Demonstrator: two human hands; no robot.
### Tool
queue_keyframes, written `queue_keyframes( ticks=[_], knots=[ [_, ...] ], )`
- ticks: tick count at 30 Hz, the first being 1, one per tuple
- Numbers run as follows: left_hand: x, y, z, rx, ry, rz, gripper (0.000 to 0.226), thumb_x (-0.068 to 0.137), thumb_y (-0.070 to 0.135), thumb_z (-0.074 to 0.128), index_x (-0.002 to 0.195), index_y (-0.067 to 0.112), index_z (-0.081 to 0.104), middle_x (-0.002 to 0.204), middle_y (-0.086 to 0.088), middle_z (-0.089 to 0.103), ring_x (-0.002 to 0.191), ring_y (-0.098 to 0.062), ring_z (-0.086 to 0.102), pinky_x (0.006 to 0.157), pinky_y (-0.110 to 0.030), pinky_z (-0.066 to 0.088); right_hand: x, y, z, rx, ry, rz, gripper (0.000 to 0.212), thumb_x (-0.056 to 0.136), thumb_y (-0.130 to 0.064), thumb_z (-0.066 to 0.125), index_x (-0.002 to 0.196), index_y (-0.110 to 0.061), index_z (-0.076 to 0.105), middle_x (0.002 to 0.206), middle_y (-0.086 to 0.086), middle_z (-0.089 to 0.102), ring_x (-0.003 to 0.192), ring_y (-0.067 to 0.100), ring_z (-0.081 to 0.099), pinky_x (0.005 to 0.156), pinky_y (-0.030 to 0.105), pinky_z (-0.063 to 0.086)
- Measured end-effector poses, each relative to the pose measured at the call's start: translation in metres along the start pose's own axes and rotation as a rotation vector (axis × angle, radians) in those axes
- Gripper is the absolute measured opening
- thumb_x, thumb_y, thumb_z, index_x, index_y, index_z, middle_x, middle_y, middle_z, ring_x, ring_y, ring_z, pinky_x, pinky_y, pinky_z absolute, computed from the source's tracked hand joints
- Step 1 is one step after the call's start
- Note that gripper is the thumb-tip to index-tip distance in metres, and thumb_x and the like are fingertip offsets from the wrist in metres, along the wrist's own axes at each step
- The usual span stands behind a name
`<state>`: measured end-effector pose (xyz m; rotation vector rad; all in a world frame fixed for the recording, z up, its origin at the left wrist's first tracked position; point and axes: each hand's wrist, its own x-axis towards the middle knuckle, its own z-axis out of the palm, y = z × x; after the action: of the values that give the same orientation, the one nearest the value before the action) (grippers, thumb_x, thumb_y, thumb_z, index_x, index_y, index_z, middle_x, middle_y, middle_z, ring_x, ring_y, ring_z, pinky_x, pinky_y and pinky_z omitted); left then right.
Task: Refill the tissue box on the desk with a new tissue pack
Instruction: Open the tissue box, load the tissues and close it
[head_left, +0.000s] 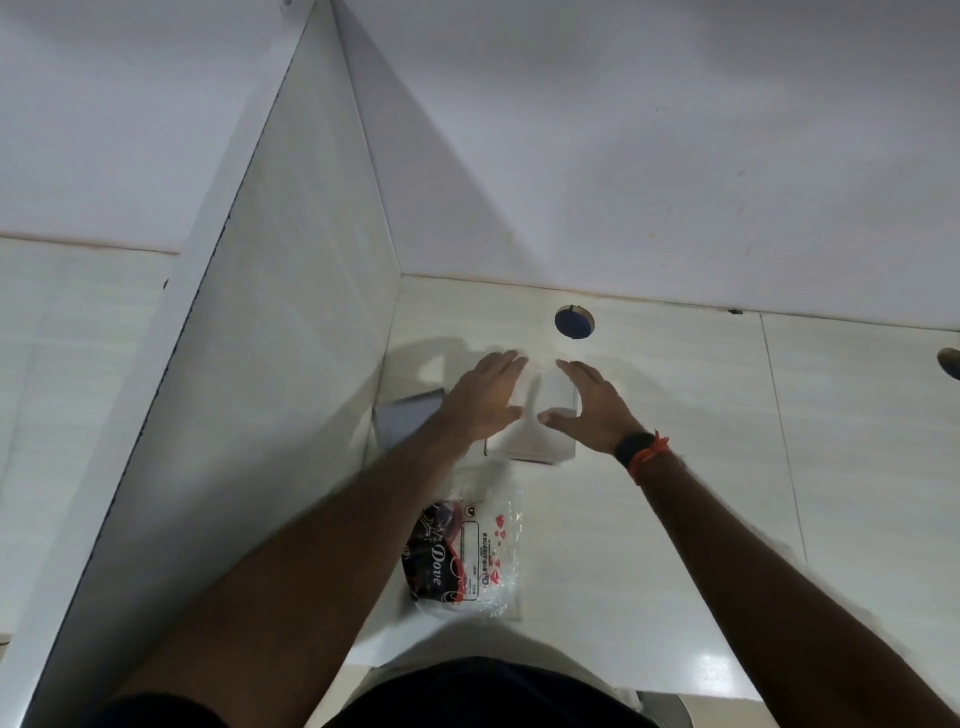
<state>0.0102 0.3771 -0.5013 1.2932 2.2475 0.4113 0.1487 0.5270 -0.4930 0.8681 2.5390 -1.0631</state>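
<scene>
A white tissue box stands on the white desk, a little way from the back wall. My left hand lies flat against the box's left side, fingers straight. On the right side rests my right hand, thumb pointing in across the box top; the wrist wears a black band and an orange thread. Both hands press the box between them. Nearer to me lies a tissue pack in clear plastic with a dark red and black printed label, flat on the desk and untouched.
A white partition panel rises along the left of the desk. A grey flat object lies by the partition, partly under my left forearm. Two round cable holes sit near the back wall.
</scene>
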Motion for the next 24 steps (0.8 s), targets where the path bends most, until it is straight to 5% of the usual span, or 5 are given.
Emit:
queue_keyframes(
  ticks=[4,9,18,21,24],
  knots=[
    [0.019,-0.001,-0.013,-0.031,-0.215,-0.106,0.083,0.087,0.039,0.066,0.153,0.012,0.024,0.159,-0.012,0.029,0.142,-0.033,0.035,0.114,-0.041,0.033,0.015,-0.014,-0.019,-0.055,-0.193,0.05,0.091,0.079,-0.04,0.079,0.153,-0.018,0.031,0.155,0.009,0.04,0.137,0.03,0.043,0.111,0.043,0.04],
    [0.022,0.0,-0.011,-0.048,-0.189,-0.121,0.064,0.087,0.031,0.066,0.144,0.014,0.042,0.144,-0.011,0.049,0.131,-0.029,0.048,0.107,-0.037,0.038,0.019,-0.028,-0.026,0.0,-0.247,0.125,0.07,0.084,-0.03,0.076,0.145,-0.018,0.044,0.144,0.01,0.049,0.121,0.033,0.055,0.082,0.048,0.061],
    [0.006,0.002,-0.009,-0.043,-0.065,-0.094,0.075,0.09,0.026,0.064,0.153,0.014,0.026,0.161,-0.008,0.028,0.143,-0.029,0.034,0.113,-0.04,0.037,0.01,-0.015,-0.021,-0.103,-0.055,0.017,0.082,0.086,-0.038,0.072,0.154,-0.016,0.032,0.156,0.01,0.038,0.14,0.03,0.04,0.113,0.04,0.034],
    [-0.009,0.004,0.0,0.051,0.104,0.061,0.068,0.081,0.014,0.072,0.144,0.012,0.046,0.15,-0.01,0.045,0.137,-0.026,0.044,0.104,-0.038,0.048,-0.004,-0.014,-0.018,-0.209,-0.053,-0.108,0.079,0.084,-0.035,0.074,0.152,-0.017,0.037,0.158,0.009,0.035,0.143,0.029,0.034,0.116,0.039,0.03],
    [-0.021,0.004,0.011,0.163,0.181,0.221,0.051,0.062,0.0,0.083,0.111,0.003,0.072,0.114,-0.014,0.071,0.103,-0.03,0.069,0.083,-0.033,0.058,-0.013,-0.013,-0.007,-0.317,-0.097,-0.141,0.072,0.085,-0.029,0.073,0.149,-0.016,0.043,0.158,0.009,0.035,0.141,0.03,0.035,0.115,0.038,0.032]
  ],
)
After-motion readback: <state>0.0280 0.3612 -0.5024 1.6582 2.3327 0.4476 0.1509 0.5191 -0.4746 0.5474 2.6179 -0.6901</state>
